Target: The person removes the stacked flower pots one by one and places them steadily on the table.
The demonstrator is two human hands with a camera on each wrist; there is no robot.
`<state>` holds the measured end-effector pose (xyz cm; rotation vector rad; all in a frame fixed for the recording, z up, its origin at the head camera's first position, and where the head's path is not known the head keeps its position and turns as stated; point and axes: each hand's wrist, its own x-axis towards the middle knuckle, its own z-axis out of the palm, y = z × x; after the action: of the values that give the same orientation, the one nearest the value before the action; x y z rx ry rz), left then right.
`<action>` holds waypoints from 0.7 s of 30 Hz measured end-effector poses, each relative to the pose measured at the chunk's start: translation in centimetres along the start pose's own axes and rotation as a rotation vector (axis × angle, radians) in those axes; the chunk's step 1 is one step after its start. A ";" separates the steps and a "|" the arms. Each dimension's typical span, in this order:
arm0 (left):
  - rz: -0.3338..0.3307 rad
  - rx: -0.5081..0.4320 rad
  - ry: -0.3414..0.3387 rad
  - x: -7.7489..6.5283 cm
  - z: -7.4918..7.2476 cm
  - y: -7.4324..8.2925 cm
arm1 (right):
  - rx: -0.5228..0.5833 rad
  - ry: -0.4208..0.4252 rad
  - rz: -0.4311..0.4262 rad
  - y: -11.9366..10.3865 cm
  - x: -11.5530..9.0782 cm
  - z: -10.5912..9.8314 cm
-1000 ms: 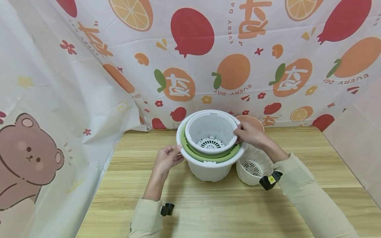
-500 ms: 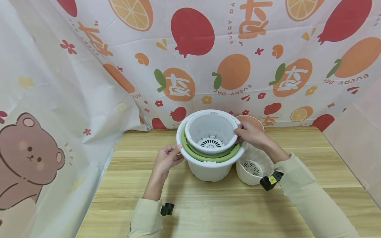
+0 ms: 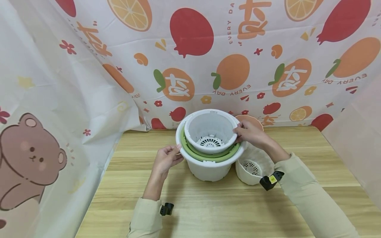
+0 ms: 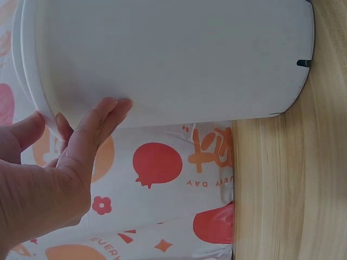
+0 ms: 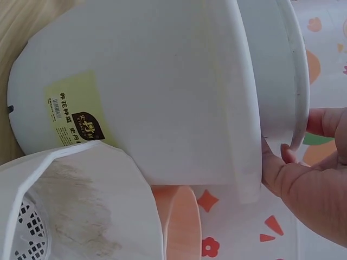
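Note:
A large white plastic flowerpot [image 3: 209, 172] stands on the table with a green pot [image 3: 208, 158] nested inside it. Within the green one sits a smaller white pot [image 3: 209, 123] with a slotted bottom. My left hand [image 3: 167, 160] pinches the large pot's rim at its left, thumb on the rim and fingers below, touching the outer wall in the left wrist view. At the right, my right hand [image 3: 252, 135] pinches the smaller white pot's rim; its fingers lie between that rim and the large pot's rim. A yellow-green label [image 5: 78, 111] is on the large pot's side.
Right of the stack lies a cream faceted pot [image 3: 247, 178] with a mesh bottom, its inner wall stained brown. Behind it is an orange pot [image 5: 181, 222], partly hidden. A fruit-print curtain [image 3: 226, 39] hangs behind the wooden table [image 3: 202, 208].

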<state>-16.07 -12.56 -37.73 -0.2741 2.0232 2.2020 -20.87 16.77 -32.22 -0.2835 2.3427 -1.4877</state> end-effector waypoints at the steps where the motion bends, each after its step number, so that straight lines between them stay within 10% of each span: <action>1: 0.000 0.000 0.001 0.0 0.0 0.0 | 0.005 0.002 -0.001 0.0 0.0 0.0; 21: -0.008 0.012 0.011 0.1 0.1 0.0 | 0.020 0.074 0.019 -0.8 -0.2 -0.3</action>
<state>-16.17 -12.49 -37.72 -0.2929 2.0367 2.1882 -20.84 16.77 -31.34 -0.2039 2.3798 -1.5371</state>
